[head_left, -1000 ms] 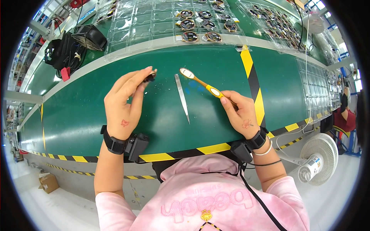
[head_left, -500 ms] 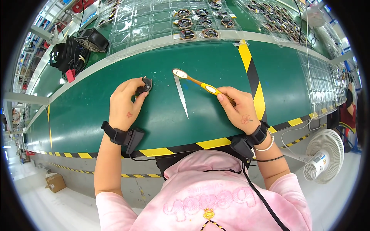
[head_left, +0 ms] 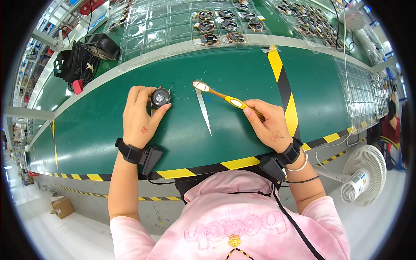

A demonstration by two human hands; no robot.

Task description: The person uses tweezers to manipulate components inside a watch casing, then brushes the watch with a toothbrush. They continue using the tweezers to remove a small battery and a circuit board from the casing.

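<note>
My left hand [head_left: 139,113] is closed on a small round black watch case [head_left: 160,97], gripped at its edge between thumb and fingers. The case's dark round face is turned up toward me. In my right hand [head_left: 268,121] is a toothbrush [head_left: 235,102] with a yellow and brown handle, pinched near the handle's end. Its head points left, a little above the table and apart from the watch case. A slim silver pointed tool, seemingly tweezers [head_left: 203,112], lies between my hands on the green table [head_left: 225,143], its point toward me.
Clear plastic trays [head_left: 149,32] holding several round watch parts [head_left: 209,39] stand beyond the rail. A black device with cables [head_left: 100,45] sits far left. Yellow-black tape [head_left: 291,113] crosses the table at right. A white fan [head_left: 364,175] stands off the right front edge.
My left hand has turned the watch case so its round face shows more fully. The toothbrush has shifted slightly left and toward me, still in my right hand.
</note>
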